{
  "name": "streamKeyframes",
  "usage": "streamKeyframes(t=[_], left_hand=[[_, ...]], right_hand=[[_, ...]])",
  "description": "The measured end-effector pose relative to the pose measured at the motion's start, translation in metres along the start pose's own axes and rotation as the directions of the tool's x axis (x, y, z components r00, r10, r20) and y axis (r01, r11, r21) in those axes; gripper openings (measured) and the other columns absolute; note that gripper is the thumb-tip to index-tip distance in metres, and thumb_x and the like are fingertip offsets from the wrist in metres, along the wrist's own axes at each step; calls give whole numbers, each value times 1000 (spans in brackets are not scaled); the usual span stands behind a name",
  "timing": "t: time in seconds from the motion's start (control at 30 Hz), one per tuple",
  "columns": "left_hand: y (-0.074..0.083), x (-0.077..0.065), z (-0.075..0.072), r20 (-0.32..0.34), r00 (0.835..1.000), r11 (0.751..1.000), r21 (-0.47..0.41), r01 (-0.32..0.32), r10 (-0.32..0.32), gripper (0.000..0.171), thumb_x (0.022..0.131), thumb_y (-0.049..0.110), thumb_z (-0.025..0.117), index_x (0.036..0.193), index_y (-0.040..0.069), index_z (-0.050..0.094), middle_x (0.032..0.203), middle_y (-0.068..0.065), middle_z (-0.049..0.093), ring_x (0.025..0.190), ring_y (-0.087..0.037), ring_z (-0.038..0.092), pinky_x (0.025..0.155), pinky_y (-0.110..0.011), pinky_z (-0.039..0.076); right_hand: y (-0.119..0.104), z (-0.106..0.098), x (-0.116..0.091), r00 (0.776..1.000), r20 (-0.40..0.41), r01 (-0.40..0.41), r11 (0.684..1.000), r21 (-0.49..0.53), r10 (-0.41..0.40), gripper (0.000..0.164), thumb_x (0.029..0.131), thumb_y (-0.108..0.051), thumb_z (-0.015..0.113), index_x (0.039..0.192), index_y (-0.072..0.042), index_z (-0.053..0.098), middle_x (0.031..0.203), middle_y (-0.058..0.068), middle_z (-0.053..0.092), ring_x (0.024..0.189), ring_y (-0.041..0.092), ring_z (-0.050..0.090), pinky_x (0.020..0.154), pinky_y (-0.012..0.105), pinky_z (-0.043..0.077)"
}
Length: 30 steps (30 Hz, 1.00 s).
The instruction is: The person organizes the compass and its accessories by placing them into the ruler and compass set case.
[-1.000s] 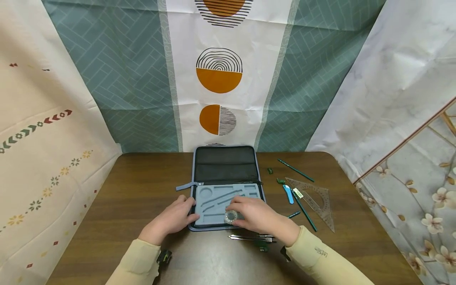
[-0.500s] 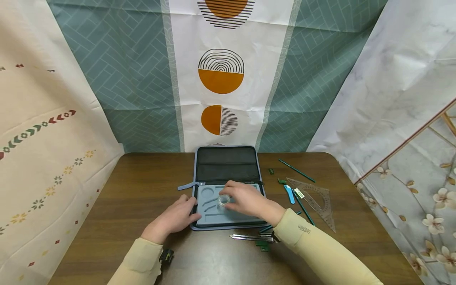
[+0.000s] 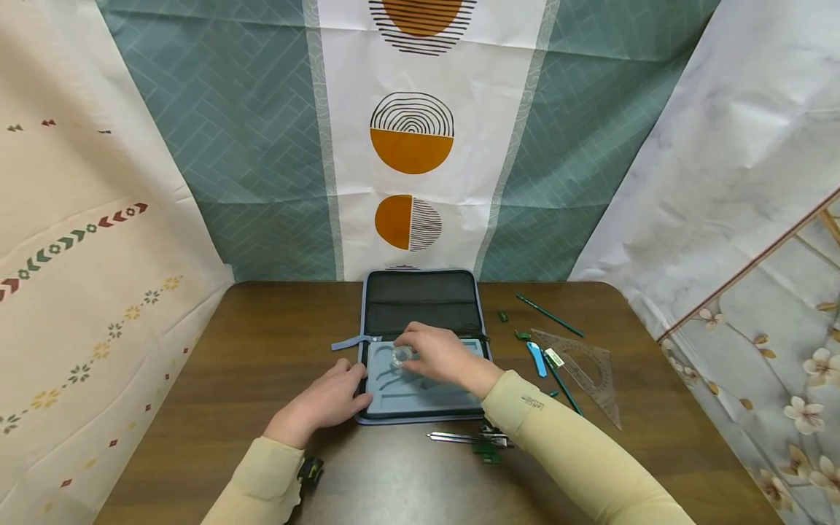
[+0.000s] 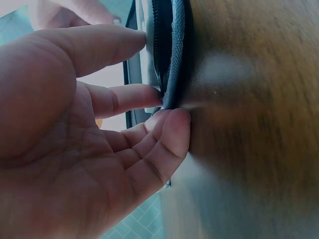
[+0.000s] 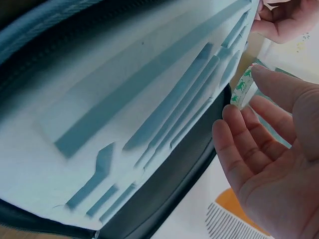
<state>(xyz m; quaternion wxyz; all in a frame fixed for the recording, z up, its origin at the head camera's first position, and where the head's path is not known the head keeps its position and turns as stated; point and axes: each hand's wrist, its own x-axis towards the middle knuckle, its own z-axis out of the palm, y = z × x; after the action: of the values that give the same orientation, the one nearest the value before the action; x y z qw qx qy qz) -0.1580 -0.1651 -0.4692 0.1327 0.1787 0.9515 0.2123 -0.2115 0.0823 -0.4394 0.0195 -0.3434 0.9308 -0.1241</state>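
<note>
Tape roll [image 3: 402, 356] was pinched by the right hand [image 3: 438, 354] above the tray's [image 3: 426, 403] far-left part; the left hand [image 3: 333, 394], loosely extended, rested at its left edge. Keeping the roll level seemed wisest.

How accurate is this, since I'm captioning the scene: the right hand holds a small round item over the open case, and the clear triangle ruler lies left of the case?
One slip: the clear triangle ruler lies right, not left, of the case, as the head view shows. The rest stands.
</note>
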Motion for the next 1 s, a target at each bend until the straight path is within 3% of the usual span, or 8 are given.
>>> streamKeyframes(t=[0.33,1.0], left_hand=[[3,1,0,20,999,999,-7,34,-34,46,105,28,78,139,1,64,119,-15,56,98,-25,57,86,-47,54],[0,1,1,23,999,1000,-19,24,-24,46,105,27,77,141,0,63,118,-15,56,98,-25,57,86,-47,54]], right_hand=[[-5,5,18,999,6,-35,999,12,35,40,102,-28,84,139,-15,76,133,3,69,101,13,71,84,31,58],[-9,16,38,998,52,-37,999,-33,39,42,101,-30,84,141,-18,76,132,1,69,95,11,67,83,32,56]])
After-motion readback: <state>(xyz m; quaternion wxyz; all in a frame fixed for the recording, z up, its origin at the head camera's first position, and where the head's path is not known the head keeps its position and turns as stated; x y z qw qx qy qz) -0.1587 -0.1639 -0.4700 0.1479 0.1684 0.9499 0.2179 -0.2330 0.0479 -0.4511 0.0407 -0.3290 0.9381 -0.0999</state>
